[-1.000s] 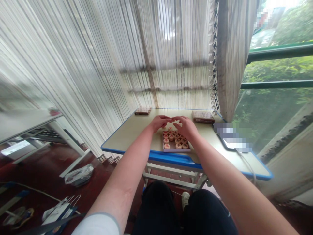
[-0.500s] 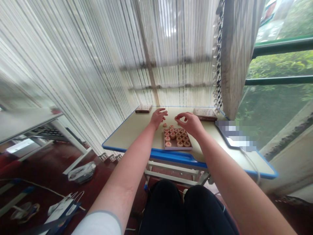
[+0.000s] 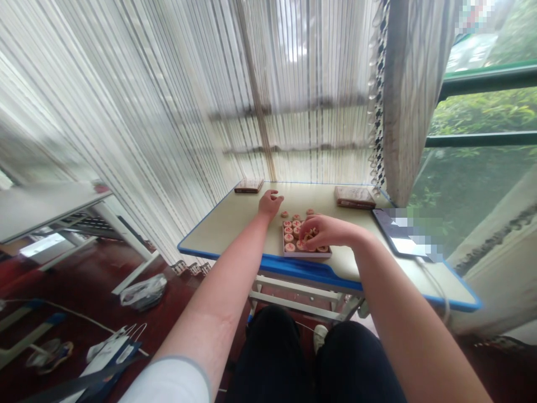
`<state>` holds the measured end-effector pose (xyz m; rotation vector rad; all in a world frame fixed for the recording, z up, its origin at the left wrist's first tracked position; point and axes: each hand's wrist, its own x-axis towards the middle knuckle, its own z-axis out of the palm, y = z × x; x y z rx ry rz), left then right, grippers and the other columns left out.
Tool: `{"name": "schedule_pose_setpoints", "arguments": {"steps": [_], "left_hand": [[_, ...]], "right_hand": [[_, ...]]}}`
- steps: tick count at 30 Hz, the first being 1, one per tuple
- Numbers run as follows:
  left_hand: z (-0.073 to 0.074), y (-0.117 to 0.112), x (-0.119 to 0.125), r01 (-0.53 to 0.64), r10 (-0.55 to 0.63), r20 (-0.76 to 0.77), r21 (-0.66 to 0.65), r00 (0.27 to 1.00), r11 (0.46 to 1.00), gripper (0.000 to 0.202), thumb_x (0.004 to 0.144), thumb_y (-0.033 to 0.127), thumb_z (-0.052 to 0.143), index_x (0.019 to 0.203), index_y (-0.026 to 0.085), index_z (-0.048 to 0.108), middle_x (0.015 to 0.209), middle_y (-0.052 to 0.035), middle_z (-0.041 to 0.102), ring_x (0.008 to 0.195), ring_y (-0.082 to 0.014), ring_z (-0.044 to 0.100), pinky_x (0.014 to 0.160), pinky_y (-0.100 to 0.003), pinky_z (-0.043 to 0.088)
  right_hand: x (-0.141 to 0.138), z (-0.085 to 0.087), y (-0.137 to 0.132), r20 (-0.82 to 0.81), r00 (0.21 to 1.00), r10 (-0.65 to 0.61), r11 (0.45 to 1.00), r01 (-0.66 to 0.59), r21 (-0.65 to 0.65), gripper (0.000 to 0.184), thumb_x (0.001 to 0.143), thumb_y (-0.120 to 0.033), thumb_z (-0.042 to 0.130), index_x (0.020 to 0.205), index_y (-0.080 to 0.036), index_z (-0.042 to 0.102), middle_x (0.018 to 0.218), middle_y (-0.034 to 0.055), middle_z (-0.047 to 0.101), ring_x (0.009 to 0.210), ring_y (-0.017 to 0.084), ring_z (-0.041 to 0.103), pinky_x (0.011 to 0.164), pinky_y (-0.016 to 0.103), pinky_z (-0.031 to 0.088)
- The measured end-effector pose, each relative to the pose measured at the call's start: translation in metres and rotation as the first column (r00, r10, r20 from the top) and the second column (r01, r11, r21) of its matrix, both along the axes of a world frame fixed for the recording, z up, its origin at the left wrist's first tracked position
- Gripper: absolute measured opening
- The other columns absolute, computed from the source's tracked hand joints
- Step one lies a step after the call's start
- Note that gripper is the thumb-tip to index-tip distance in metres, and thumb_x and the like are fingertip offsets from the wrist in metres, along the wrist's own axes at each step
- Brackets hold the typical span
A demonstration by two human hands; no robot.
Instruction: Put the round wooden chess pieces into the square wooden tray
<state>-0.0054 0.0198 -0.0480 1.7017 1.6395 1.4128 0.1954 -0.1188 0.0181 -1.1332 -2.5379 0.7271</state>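
Observation:
A flat tray (image 3: 307, 254) of round wooden chess pieces (image 3: 289, 237) lies near the front edge of the blue-rimmed desk (image 3: 226, 224). My right hand (image 3: 325, 230) is curled over the tray, fingertips pinched down among the pieces; what it grips is hidden. My left hand (image 3: 270, 202) rests on the desk behind and left of the tray, fingers loosely bent, holding nothing. A few loose pieces (image 3: 296, 215) lie just beyond the tray, between my two hands.
A brown box (image 3: 248, 186) sits at the desk's back left, another brown box (image 3: 354, 197) at the back right. A tablet (image 3: 398, 238) with a cable lies to the right. Striped curtains hang behind. Bags and a second table stand on the floor at left.
My hands have parted from above the far end of the tray. The right hand has dropped onto the pieces in the tray. The left hand has moved back and left onto the desk.

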Motion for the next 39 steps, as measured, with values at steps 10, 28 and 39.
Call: {"name": "schedule_pose_setpoints", "arguments": {"steps": [10,28,39], "left_hand": [[-0.001,0.002,-0.001,0.005,-0.005,-0.029,0.012,1.000,1.000,0.033,0.071,0.035,0.059,0.098,0.016,0.062,0.077,-0.0039,0.065,0.073,-0.0145,0.060,0.069,-0.026,0.044],[-0.001,0.004,-0.002,0.023,-0.023,-0.030,0.005,0.999,1.000,0.028,0.071,0.035,0.057,0.089,0.016,0.066,0.078,-0.0053,0.067,0.071,-0.0143,0.059,0.069,-0.026,0.044],[0.004,-0.007,0.000,0.052,-0.060,-0.234,-0.040,0.970,0.998,0.022,0.073,0.031,0.057,0.083,0.014,0.067,0.081,-0.0080,0.067,0.077,-0.0177,0.059,0.072,-0.028,0.044]], "right_hand": [[-0.004,-0.005,0.003,0.068,0.997,0.037,0.998,-0.041,0.053,0.020,0.065,-0.040,0.068,0.082,-0.029,0.074,0.087,0.0025,0.065,0.093,0.023,0.053,0.084,0.032,0.042],[-0.011,-0.008,0.002,0.124,0.992,0.037,0.996,-0.047,0.079,0.012,0.067,-0.035,0.065,0.074,-0.031,0.074,0.091,0.0015,0.064,0.101,0.026,0.047,0.099,0.043,0.029],[-0.014,-0.007,0.000,0.115,0.993,0.008,0.994,-0.020,0.103,0.011,0.065,-0.037,0.067,0.067,-0.028,0.073,0.079,0.0019,0.066,0.099,0.025,0.049,0.100,0.043,0.028]]}}
